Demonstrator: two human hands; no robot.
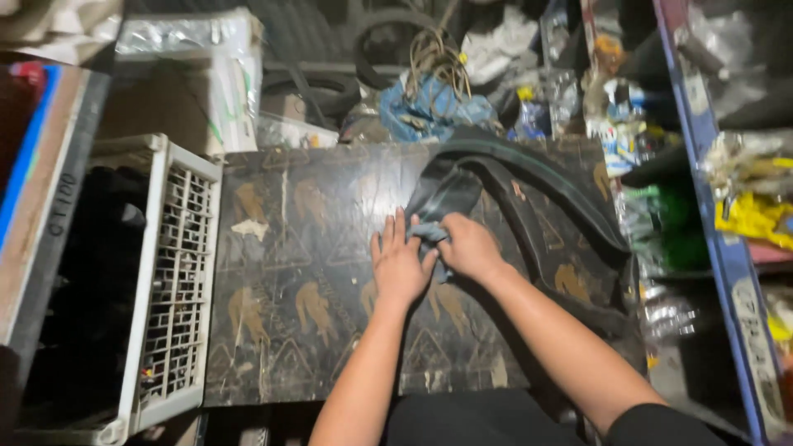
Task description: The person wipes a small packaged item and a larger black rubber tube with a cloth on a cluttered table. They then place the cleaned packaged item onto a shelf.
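Dark patterned counter, white crate at 9 o'clock. Black inner tube loops toward 2 o'clock. Left hand flat, grip released, pressing tube end. Right hand clenched on grey rag.

- At the centre of the frame, your left hand lies flat, fingers spread, on the dark worn board.
- Just beside it, your right hand closes on a small grey cloth, pressing it where the black inner tube ends.
- The tube loops from centre toward the right edge of the board.
- At the left of the frame stands a white plastic crate.
- At upper centre you see a blue rag under tangled wires.
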